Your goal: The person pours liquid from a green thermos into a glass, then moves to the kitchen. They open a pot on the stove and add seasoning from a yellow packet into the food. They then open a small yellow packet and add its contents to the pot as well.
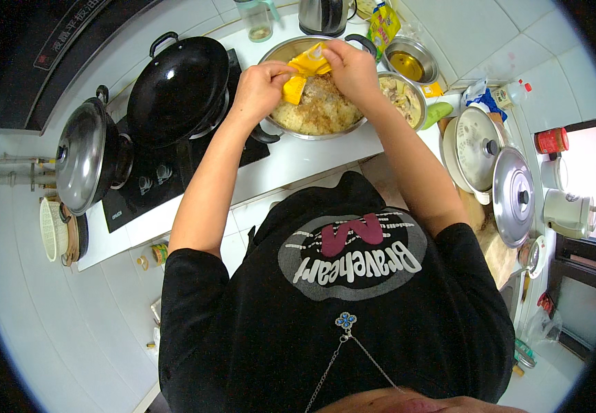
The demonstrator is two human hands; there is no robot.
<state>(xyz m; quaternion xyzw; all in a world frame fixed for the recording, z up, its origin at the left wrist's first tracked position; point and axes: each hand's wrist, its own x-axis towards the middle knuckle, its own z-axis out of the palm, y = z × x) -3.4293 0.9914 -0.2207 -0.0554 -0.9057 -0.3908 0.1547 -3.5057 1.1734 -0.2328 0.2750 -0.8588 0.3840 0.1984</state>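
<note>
Over a large steel pan [318,135] of pale, grainy food [324,111] with brown seasoning on top, both hands grip one yellow sachet [311,61]. My left hand [261,93] pinches its left end, where a yellow flap hangs down. The upper right end is between the thumb and fingers of my right hand [352,72]. Whether anything is falling from the sachet cannot be told. Right of the pan, partly behind my right wrist, a steel bowl holds pieces of food in pale sauce [404,103].
A black wok [179,90] and a lidded pan [84,155] stand on the hob [148,191] at left. Behind are a plastic jug [256,23], a kettle [323,18] and a bowl of yellow oil [406,64]. A green gourd-like vegetable [437,113] and lidded pots [476,149] lie right.
</note>
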